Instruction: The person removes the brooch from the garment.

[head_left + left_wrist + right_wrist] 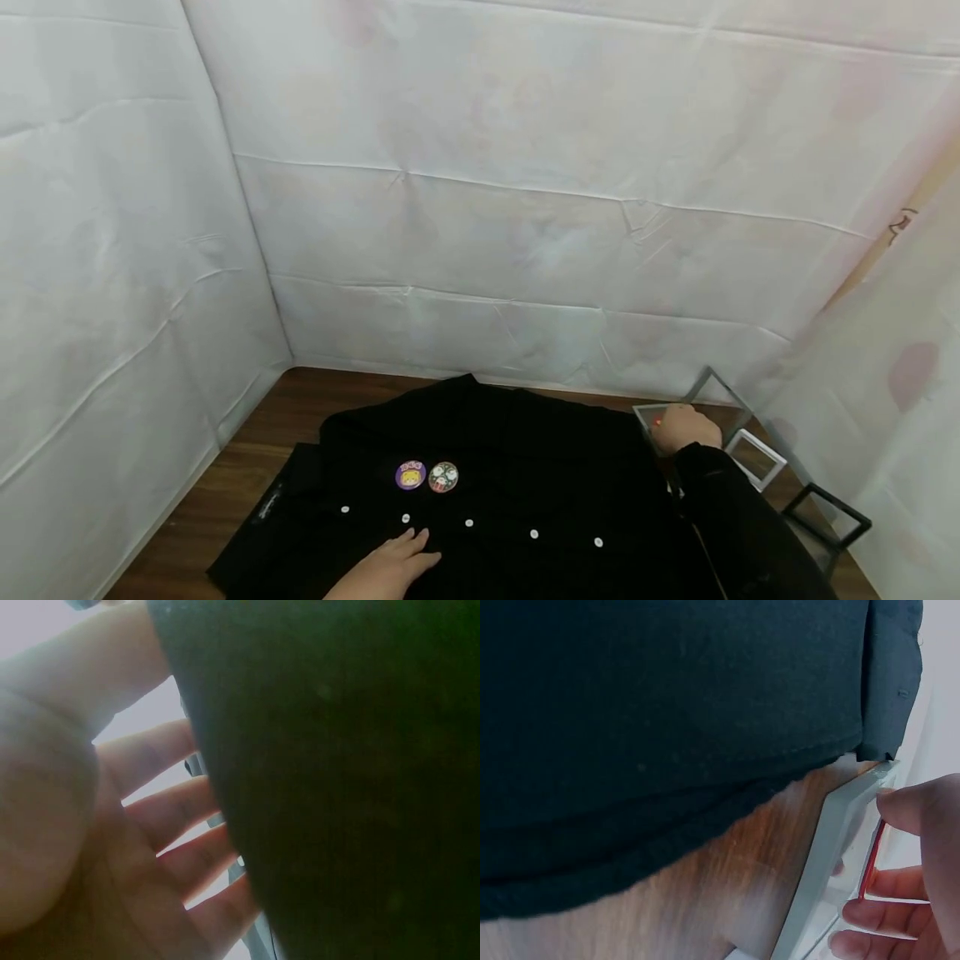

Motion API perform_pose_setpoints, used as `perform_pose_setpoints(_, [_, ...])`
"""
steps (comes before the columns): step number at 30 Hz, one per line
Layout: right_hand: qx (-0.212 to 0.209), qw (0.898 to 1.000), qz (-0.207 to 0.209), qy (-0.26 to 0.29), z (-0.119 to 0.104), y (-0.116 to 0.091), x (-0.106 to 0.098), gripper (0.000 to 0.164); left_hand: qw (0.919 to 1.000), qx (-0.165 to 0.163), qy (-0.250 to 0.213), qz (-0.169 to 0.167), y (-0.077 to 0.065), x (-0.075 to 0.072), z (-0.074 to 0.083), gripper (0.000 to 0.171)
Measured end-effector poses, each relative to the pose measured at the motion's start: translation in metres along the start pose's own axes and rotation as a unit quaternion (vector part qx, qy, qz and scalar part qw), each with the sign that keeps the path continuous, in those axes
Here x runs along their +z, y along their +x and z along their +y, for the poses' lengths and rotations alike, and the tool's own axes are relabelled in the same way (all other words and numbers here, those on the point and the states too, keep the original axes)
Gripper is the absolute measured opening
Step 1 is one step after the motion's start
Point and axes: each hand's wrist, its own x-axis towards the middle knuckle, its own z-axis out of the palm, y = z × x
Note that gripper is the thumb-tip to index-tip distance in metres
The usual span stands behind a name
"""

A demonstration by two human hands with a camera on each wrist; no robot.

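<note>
A black garment with white buttons lies spread on the wooden table. Two round badges, one purple-rimmed and one with a dark patterned face, sit on its upper part. My left hand rests on the cloth below them, fingers extended. At the far right my right hand reaches over a grey-framed box whose lid stands raised. Between thumb and fingers it pinches a thin red-edged piece, seen edge-on in the right wrist view.
Right of the garment stand a smaller white frame and a black-framed box with its lid up. Pale cloth walls enclose the table at the back and both sides.
</note>
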Motion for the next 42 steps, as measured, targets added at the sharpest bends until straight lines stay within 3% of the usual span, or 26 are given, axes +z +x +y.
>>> perform_pose_setpoints(5, [0.002,1.0,-0.009,0.008,0.005,-0.002,-0.002,0.043,0.9997,0.017,0.009,0.014,0.003,0.005,-0.001,0.071])
perform_pose_setpoints(10, [0.008,1.0,-0.008,0.025,0.01,-0.003,0.0,0.031,0.9996,0.023,0.011,0.009,0.006,0.012,-0.007,0.072])
perform_pose_setpoints(15, [0.017,0.999,0.009,0.029,0.009,-0.004,0.005,0.033,0.9996,0.021,0.017,0.008,0.006,0.017,-0.013,0.075])
perform_pose_setpoints(19, [0.023,0.999,0.015,0.022,0.006,-0.004,0.006,0.038,0.9996,0.017,0.015,0.015,0.002,0.011,-0.005,0.074])
perform_pose_setpoints(27, [0.028,0.999,0.003,0.026,0.008,-0.004,0.007,0.038,0.9997,-0.015,0.019,-0.002,-0.003,-0.008,0.018,0.064])
perform_pose_setpoints(35, [0.019,1.0,0.008,0.022,0.015,0.002,0.006,0.035,0.999,0.003,0.04,0.017,-0.007,-0.011,0.021,0.059])
perform_pose_setpoints(42, [0.005,0.999,0.001,0.032,0.005,-0.014,-0.001,0.031,0.9992,0.006,0.039,0.009,-0.006,-0.008,0.017,0.062])
